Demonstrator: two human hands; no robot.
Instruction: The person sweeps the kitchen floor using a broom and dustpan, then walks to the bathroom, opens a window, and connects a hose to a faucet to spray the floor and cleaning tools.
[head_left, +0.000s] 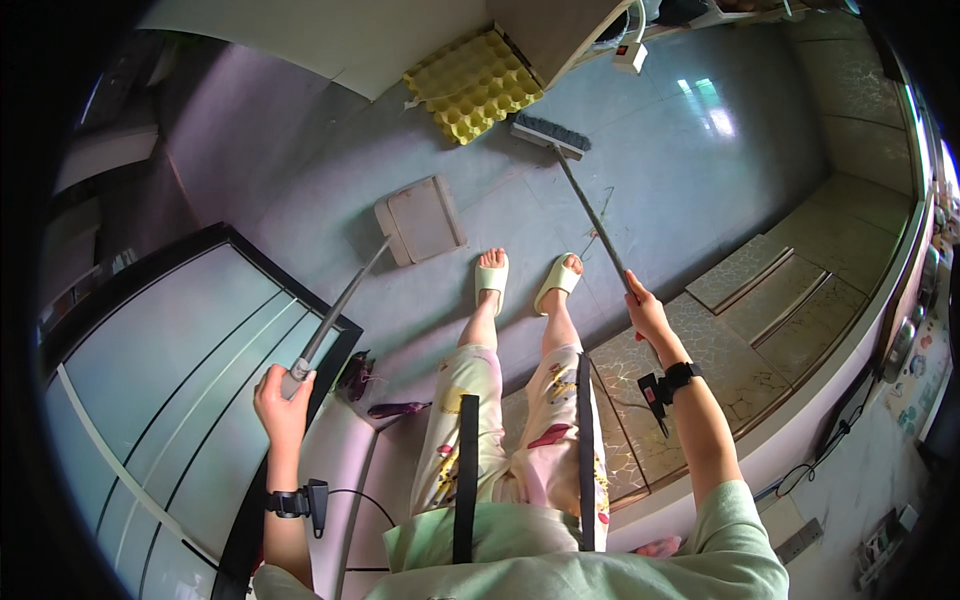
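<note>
My left hand (282, 405) grips the grey top end of the long handle (337, 307) of a dustpan. The dustpan's pale pan (421, 219) rests on the floor ahead of my left foot. In my right hand (649, 316) is the broom's handle (596, 219), which slants away from me to the broom head (551, 138). Its grey bristles lie at the floor beside a stack of yellow egg trays (476, 86). Some thin strands of debris (606, 214) lie on the floor just right of the broom handle.
Cabinets with long metal handles (791, 307) line my right, below a counter (840, 495). A framed glass door (187, 390) stands at my left. Aubergines (397, 409) lie on the floor near it. A white power strip (629, 57) hangs at the far side.
</note>
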